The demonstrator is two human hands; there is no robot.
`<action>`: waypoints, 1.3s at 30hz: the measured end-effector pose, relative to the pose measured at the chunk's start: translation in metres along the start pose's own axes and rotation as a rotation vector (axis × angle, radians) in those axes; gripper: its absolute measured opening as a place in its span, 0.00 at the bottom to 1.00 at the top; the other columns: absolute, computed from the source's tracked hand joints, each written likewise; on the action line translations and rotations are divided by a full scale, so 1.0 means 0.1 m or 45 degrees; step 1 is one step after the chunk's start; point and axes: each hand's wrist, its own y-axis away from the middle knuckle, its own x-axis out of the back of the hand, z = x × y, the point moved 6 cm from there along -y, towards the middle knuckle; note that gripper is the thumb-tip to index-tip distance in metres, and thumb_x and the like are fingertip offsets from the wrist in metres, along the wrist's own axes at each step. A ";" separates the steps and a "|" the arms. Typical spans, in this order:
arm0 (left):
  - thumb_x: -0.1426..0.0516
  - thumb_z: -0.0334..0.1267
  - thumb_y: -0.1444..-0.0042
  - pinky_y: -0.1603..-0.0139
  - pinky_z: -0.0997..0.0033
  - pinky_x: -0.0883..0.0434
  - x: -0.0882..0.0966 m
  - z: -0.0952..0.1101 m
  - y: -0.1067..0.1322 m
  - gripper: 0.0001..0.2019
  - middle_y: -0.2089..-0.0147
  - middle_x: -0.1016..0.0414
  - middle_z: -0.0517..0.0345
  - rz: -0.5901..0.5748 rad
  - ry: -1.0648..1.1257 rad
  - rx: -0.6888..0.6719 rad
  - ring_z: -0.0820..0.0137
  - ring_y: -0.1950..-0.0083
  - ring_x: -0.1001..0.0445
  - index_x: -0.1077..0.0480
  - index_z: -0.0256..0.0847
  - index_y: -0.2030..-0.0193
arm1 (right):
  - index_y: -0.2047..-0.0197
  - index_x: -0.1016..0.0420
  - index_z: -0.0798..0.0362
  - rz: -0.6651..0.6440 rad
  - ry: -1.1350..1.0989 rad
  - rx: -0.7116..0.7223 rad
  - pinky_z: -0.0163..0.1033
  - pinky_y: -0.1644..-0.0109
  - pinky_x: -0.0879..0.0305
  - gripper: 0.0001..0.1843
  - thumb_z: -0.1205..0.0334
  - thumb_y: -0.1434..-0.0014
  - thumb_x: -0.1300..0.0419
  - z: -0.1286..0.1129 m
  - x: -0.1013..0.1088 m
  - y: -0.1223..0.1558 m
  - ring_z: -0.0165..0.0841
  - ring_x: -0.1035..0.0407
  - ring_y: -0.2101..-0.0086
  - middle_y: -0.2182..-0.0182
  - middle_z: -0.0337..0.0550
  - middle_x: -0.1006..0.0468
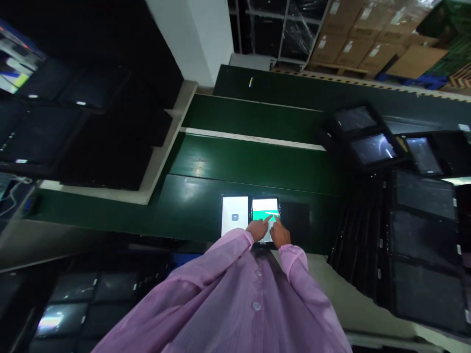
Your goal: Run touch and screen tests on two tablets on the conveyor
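Running across the view: a dark green conveyor belt [235, 166] with a pale strip along it, in a dim work hall. White pillar [198, 34] at the far side; stacked cardboard boxes [353, 39] and shelving behind it, upper right. Racks of dark tablets [423, 235] on the right, more dark tablets [73, 122] on the left and below the belt edge.

Item: lit tablet [265, 215], lying flat on the near edge of the belt, just in front of the person in a pink coat. Screen shows white with a green band. Long axis runs away from the person, across the belt; top end points toward the far side. Just beside it on the left, a second tablet [234, 215] with a white screen, parallel; on the right, a dark slab [294, 220], also parallel.

Left hand [258, 229]: forefinger extended, other fingers curled, tip touching the lit screen. Right hand [281, 234]: same pose, forefinger on the screen, tip close to the left one.
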 end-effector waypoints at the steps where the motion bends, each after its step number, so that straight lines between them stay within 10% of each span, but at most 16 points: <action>1: 0.52 0.29 0.31 0.56 0.60 0.20 -0.01 -0.01 0.00 0.19 0.19 0.49 0.38 -0.014 -0.014 0.021 0.56 0.45 0.20 0.23 0.31 0.43 | 0.55 0.26 0.52 -0.005 0.009 -0.006 0.38 0.50 0.28 0.12 0.64 0.29 0.50 0.00 0.00 -0.01 0.34 0.22 0.52 0.27 0.52 0.38; 15: 0.56 0.39 0.26 0.53 0.56 0.19 -0.20 -0.25 0.68 0.19 0.22 0.43 0.40 0.087 0.212 0.193 0.56 0.41 0.21 0.24 0.34 0.49 | 0.61 0.30 0.50 0.067 -0.264 -0.074 0.37 0.51 0.28 0.10 0.63 0.28 0.50 0.08 -0.26 0.40 0.33 0.23 0.49 0.26 0.47 0.39; 39: 0.54 0.41 0.27 0.46 0.52 0.20 -0.30 -0.21 1.03 0.18 0.19 0.49 0.47 0.029 0.420 0.368 0.56 0.42 0.20 0.25 0.37 0.50 | 0.59 0.27 0.53 0.045 -0.092 -0.037 0.39 0.51 0.28 0.11 0.63 0.28 0.51 -0.04 0.03 -0.03 0.36 0.22 0.49 0.26 0.53 0.41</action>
